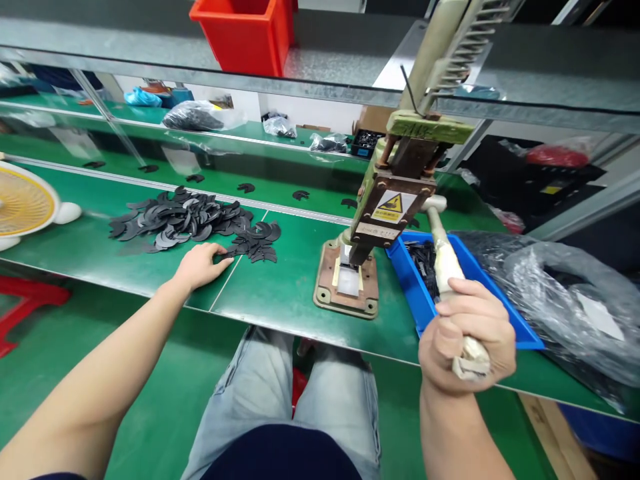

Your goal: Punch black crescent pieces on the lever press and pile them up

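Observation:
My left hand point(203, 265) rests at the front edge of a pile of flat black crescent-shaped pieces point(185, 217). Its thumb and forefinger are a little apart, their tips touching the smaller cluster of pieces point(257, 241) on the pile's right side. My right hand point(467, 333) is wrapped round the lever handle point(447, 260) of a green hand press, the handle covered in pale wrapping. The press ram point(361, 253) stands low over a small clear block point(349, 281) on the brown base plate point(325, 280). Whether the ram touches anything is hard to see.
A blue bin point(480, 280) holding black parts sits beneath the lever. Right of it lies clear plastic wrapping point(565, 287). A white fan point(27, 203) stands at left. Single black pieces point(246, 188) lie spaced along the strip behind. Overhead is a shelf with a red bin point(250, 33).

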A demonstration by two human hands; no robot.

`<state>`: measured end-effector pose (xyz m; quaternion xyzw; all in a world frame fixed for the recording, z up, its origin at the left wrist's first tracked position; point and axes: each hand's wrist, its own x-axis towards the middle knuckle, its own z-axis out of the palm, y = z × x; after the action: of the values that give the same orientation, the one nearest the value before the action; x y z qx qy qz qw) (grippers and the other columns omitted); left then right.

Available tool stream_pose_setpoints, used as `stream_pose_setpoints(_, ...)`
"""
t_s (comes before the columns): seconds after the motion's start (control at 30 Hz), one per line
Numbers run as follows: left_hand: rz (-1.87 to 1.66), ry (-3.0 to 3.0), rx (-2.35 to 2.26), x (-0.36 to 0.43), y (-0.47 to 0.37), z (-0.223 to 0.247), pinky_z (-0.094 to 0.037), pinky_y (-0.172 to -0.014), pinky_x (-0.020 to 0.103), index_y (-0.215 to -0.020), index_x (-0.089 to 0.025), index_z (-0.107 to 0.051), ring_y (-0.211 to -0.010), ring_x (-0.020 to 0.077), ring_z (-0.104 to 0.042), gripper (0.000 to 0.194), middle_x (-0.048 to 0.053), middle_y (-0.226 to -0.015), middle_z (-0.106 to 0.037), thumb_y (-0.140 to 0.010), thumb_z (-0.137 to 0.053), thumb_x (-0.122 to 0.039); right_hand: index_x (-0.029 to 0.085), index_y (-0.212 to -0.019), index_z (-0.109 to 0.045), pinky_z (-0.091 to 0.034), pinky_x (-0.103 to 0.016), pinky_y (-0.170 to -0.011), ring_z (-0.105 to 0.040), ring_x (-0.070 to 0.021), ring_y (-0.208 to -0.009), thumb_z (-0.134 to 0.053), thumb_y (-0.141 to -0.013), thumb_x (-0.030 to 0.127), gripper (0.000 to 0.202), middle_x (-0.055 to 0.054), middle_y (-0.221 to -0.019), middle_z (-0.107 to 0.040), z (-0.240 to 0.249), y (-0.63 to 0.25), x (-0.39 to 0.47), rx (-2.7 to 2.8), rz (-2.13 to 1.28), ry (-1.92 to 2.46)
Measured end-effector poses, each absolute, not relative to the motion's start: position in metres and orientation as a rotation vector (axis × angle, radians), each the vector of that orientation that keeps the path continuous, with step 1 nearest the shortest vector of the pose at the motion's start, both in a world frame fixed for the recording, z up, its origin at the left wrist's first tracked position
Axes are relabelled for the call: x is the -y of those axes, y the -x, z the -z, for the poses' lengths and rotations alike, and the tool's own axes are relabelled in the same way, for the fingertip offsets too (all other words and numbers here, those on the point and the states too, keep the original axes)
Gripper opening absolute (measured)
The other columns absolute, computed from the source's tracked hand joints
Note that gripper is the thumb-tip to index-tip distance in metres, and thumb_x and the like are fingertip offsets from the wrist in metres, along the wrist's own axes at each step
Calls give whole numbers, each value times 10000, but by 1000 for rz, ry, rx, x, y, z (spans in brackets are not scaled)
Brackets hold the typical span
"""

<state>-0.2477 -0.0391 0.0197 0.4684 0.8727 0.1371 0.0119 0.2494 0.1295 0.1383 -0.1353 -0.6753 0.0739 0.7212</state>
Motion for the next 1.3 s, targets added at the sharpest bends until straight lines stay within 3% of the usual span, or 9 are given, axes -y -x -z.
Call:
stream_pose_setpoints(0.2,-472,-1499,-2633,22,245,-26,-534,-1081,420,-1392,-210,-705,-1212,321,-696,660,135,-1420,-713,-915,-629,-660,237,-788,-584,-601,-563,-943,-756,-260,-911,-721,-871,311,176,12,-761,-666,-139,-250,-130,1492,-171,297)
stream_pose_setpoints(0.5,-255,-1484,-2618,-5,242,-32,-539,-1066,412,-1263,-234,-751,-1186,323,-697,467,139,-1290,-723,-867,-679,-470,249,-791,-593,-591,-603,-1001,-755,-272,-946,-713,-890,320,171,21,-758,-635,-136,-253,-126,1522,-186,340)
stream_pose_setpoints(0.7,-220,-1451,-2643,-8,232,-35,-527,-1081,417,-1274,-224,-758,-1198,333,-699,516,153,-1291,-729,-895,-627,-548,253,-787,-593,-585,-599,-1005,-744,-271,-934,-708,-909,319,180,11,-758,-647,-137,-253,-125,1521,-185,325)
stream_pose_setpoints(0.93,-110,-1595,-2643,-12,230,-45,-555,-925,370,-1134,-228,-762,-1070,312,-744,386,144,-1155,-788,-968,-499,-456,243,-806,-605,-570,-599,-1002,-745,-274,-959,-715,-901,284,150,7,-791,-674,-137,-255,-124,1539,-203,310)
stream_pose_setpoints(1.13,-422,-1592,-2650,-5,213,-67,-545,-797,333,-1076,-227,-704,-843,260,-715,290,68,-932,-766,-925,-575,-438,248,-801,-584,-563,-599,-1006,-746,-275,-996,-693,-913,288,162,11,-789,-671,-138,-254,-122,1547,-186,326)
stream_pose_setpoints(1.3,-564,-1954,-2344,-15,167,-77,-545,-850,343,-1008,-255,-761,-902,246,-696,256,67,-1025,-725,-901,-588,-410,243,-799,-572,-559,-608,-1011,-739,-271,-1002,-672,-929,288,171,5,-790,-660,-137,-254,-120,1547,-199,343)
